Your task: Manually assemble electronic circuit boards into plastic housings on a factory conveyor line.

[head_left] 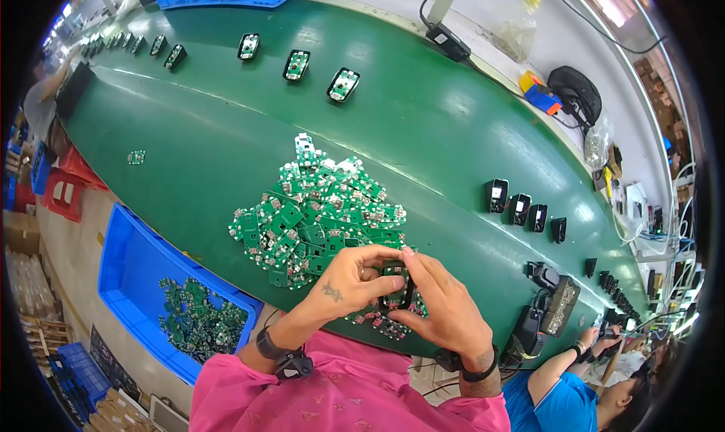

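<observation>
Near the table's front edge, both my hands are closed around a small black plastic casing (410, 290) with a green circuit board (393, 299) in it. My left hand (341, 282) grips it from the left, its thumb lying across the board. From the right, my right hand (449, 305) holds the casing, with fingertips at its upper end. The fingers partly hide the casing. Just beyond my hands lies a large heap of loose green circuit boards (317, 217). Several smaller boards with reddish parts (389, 326) lie under and beside my hands.
Black casings with boards (297, 66) stand in a row along the far left of the green table (423, 145). More black casings (519, 208) stand at the right. A blue bin (124, 281) of boards sits at lower left. A co-worker in blue (555, 394) works at right.
</observation>
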Demonstrator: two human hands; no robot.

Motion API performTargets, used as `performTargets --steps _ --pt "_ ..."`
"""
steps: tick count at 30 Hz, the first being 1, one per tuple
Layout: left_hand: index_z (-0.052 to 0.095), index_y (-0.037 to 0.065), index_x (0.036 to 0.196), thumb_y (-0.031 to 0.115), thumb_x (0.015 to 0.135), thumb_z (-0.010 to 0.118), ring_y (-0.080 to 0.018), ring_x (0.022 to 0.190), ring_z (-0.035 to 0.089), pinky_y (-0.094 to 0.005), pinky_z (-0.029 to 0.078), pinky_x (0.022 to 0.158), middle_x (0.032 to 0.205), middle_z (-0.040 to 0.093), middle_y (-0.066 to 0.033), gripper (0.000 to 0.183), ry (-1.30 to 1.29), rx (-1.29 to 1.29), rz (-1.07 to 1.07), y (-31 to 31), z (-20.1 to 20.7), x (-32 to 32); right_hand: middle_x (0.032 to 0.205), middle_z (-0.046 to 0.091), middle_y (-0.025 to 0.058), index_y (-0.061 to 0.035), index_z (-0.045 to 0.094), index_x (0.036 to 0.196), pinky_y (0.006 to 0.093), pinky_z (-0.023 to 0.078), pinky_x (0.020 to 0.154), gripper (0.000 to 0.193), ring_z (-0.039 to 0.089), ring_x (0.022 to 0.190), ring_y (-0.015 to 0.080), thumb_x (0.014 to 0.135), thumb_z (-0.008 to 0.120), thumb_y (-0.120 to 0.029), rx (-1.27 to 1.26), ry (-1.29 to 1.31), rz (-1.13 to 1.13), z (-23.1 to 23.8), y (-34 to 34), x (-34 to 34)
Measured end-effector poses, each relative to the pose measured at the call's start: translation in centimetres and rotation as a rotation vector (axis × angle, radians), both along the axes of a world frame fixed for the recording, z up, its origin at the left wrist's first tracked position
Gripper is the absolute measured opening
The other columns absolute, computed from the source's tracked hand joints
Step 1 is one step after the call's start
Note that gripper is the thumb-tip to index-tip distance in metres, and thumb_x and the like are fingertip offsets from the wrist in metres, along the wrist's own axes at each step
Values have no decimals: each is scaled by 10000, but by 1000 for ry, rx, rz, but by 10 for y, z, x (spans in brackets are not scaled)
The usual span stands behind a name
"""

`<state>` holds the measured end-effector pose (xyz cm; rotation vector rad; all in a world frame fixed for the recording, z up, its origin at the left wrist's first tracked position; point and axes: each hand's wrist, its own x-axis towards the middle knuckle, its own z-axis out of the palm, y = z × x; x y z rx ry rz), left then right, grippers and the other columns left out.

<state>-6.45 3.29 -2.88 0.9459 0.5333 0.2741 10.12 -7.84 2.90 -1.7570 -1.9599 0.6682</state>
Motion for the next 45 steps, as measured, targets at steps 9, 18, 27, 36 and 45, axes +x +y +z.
performTargets --steps 9,18,27,36,45 --pt "596 35 1311 -27 824 725 -24 696 546 -196 440 615 1077 676 -29 507 -96 346 189 11 8 -27 1227 619 210 49 412 1391 417 557 783 897 659 997 371 661 896 -146 545 -249 99 -25 16 -20" --pt "538 23 1375 105 894 695 10 610 432 -195 351 524 841 622 24 512 -241 99 164 13 -6 -32 1183 650 225 77 428 1384 398 581 821 973 681 1015 339 614 942 -223 416 -114 -95 -11 28 -40" --pt "505 4 1398 29 869 680 -107 935 607 -242 501 764 1202 634 -111 557 -233 132 117 20 10 -37 1163 645 277 128 477 1280 391 590 811 876 685 1022 346 650 931 -277 564 -246 -28 -4 30 -40" --pt "628 44 1215 158 732 840 -294 821 692 -354 567 688 1171 672 -200 540 -483 978 405 13 8 -33 1217 560 263 -15 361 1326 380 553 485 570 651 751 334 828 636 13 812 -134 173 -7 22 -40" --pt "701 201 1182 70 622 814 -219 757 653 -296 515 613 1178 669 -105 586 -580 1033 383 8 23 -33 1303 472 196 -128 395 1336 423 582 587 514 638 767 343 858 578 -80 785 100 334 -13 0 -34"
